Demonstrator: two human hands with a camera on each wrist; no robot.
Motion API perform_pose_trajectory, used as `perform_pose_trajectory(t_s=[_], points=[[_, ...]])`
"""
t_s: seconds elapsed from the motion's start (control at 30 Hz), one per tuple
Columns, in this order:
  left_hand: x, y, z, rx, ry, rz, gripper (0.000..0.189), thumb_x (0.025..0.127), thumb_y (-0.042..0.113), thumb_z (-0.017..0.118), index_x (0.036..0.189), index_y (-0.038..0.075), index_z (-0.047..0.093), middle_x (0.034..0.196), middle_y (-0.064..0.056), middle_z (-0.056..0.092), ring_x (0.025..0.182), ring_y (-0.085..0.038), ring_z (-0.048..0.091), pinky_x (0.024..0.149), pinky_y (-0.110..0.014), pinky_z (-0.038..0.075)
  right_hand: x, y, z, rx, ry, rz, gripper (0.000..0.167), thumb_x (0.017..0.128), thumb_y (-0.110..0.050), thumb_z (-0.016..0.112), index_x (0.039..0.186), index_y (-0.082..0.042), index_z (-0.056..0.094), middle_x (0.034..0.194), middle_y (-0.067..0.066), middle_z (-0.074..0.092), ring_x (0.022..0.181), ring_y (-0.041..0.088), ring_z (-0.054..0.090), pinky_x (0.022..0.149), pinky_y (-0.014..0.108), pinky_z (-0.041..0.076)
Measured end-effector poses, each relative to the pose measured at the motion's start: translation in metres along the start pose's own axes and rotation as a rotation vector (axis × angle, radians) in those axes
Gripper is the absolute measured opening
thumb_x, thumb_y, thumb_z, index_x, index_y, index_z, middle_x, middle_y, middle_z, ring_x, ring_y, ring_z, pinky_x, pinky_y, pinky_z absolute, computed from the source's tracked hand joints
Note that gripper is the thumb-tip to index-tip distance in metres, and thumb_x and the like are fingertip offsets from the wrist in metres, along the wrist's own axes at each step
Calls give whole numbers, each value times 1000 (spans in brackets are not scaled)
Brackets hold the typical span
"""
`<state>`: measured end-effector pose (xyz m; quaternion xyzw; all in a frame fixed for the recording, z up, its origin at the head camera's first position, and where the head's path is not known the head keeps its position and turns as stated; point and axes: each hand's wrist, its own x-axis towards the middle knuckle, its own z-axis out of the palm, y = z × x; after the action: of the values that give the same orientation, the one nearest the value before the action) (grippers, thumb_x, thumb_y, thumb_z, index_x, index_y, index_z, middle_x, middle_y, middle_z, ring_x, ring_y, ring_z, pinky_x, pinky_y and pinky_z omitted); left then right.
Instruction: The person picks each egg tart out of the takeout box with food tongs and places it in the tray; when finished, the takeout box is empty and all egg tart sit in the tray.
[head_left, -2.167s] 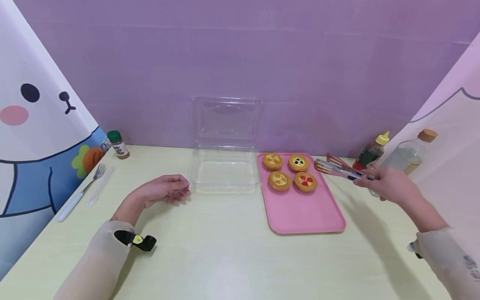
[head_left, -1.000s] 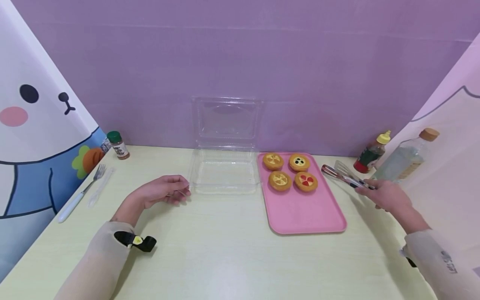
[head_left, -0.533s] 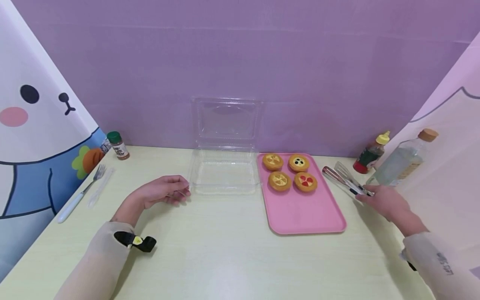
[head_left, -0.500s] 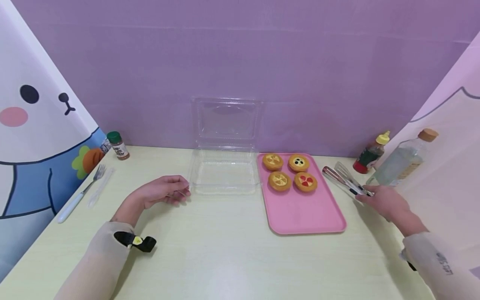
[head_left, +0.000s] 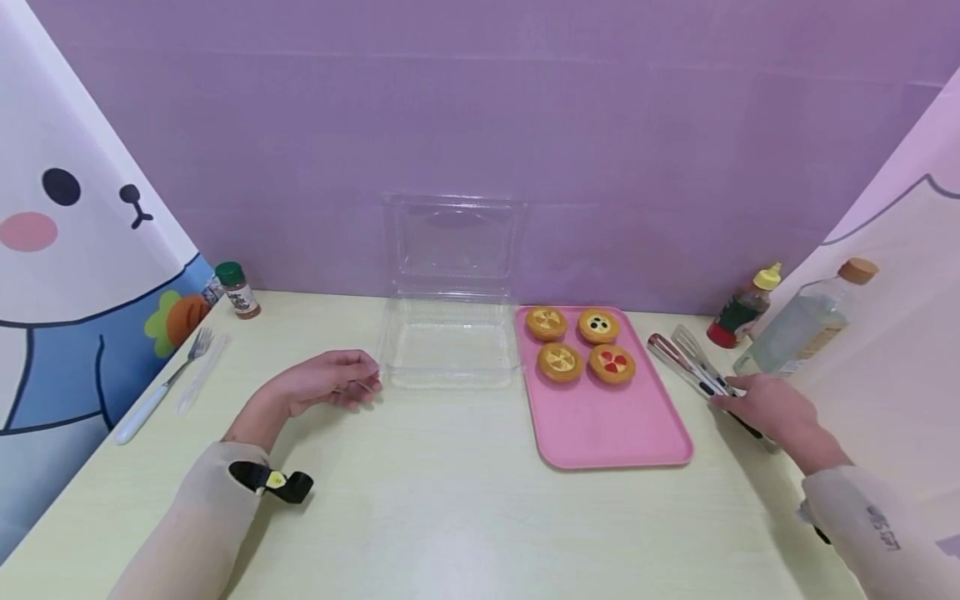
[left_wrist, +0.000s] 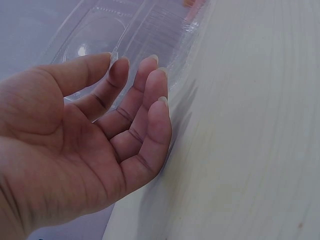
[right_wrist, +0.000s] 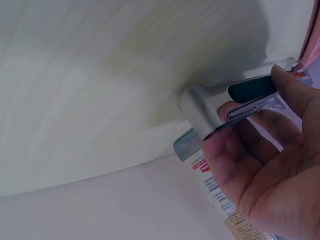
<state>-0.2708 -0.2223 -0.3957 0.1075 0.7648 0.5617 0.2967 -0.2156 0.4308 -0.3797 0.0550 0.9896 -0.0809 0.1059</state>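
Note:
At the front left corner of the clear plastic clamshell container [head_left: 450, 375], my left hand [head_left: 324, 383] pinches its rim between thumb and index finger; the other fingers curve loosely beneath, as the left wrist view shows. The container's lid [head_left: 456, 242] stands raised against the purple backdrop. To the right, my right hand [head_left: 776, 410] holds the metal tongs [head_left: 693, 362] around their handles, low over the table. Thumb and fingers lie on opposite sides of the handles in the right wrist view. The tongs' tips are spread apart, and nothing is between them.
A pink tray [head_left: 611, 429] with several egg tarts [head_left: 559, 362] lies between container and tongs. A sauce bottle [head_left: 745, 306] and a larger clear bottle [head_left: 806, 321] stand behind my right hand. On the left are a spice jar [head_left: 238, 292], a fork [head_left: 163, 385] and wrapped clear plastic cutlery [head_left: 202, 375].
My right hand has carried the tongs down and slightly right, away from the tray's edge. It sits a little further back along the handles. The left hand has stayed still.

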Motion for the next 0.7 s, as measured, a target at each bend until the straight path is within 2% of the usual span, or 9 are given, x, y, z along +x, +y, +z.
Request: perform_pose_trajectory(t_s=[0.3,0.57,0.7], points=[[0,-1,-1,3,-5,4,35,105,33,51,117,0,54,108,-7,65,93,-17,66,81,-32,58,0,0,2,-3,-4,18,79,87,-59,66,139,1,54,131,37,54,75,27,58,52,36,40],[1,-3,0,1,1,-2,37,105,34,52,119,-1,53,108,-7,65,92,-17,65,81,-32,58,1,-1,5,-9,-3,10,78,87,-57,67,137,2,55,123,35,60,70,24,56,50,35,39],[-2,-4,-1,3,24,-18,45,105,34,51,130,-3,45,114,-12,66,95,-18,66,83,-33,57,0,-1,4,-25,6,-3,85,87,-62,65,139,3,52,127,36,57,79,35,61,51,37,41]])
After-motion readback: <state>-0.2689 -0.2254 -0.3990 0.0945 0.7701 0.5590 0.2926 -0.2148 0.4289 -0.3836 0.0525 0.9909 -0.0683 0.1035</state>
